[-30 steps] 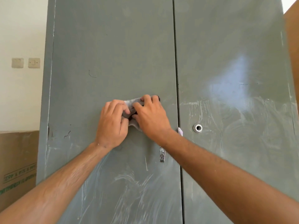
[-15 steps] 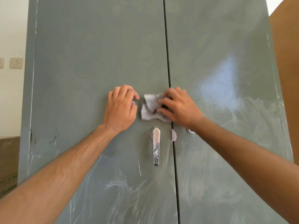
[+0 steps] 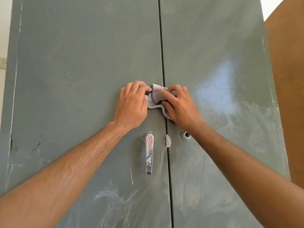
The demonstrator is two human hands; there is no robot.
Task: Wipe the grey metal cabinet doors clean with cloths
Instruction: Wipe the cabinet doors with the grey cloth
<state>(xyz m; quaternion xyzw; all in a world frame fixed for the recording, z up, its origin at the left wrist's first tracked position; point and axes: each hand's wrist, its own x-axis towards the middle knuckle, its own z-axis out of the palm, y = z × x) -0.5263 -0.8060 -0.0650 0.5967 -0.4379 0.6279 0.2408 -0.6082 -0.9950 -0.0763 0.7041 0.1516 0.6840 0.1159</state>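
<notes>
A grey metal cabinet fills the view, with a left door (image 3: 82, 63) and a right door (image 3: 213, 38) that meet at a dark centre seam. A small crumpled grey cloth (image 3: 156, 97) is pressed flat over the seam at mid height. My left hand (image 3: 131, 106) grips its left edge with curled fingers. My right hand (image 3: 179, 106) pins its right side, index finger stretched across the top. White smears cover the lower parts of both doors; the upper parts look plain.
A chrome lever handle (image 3: 149, 153) hangs on the left door below my hands. A round keyhole (image 3: 185, 135) and a grey putty-like lump (image 3: 168, 141) sit near the seam. A brown panel (image 3: 286, 96) stands at the right, a pale wall at the left.
My hands were together on the left door, then apart with only the right hand on the cloth. Now the left hand has closed in and both hold the cloth at the seam.
</notes>
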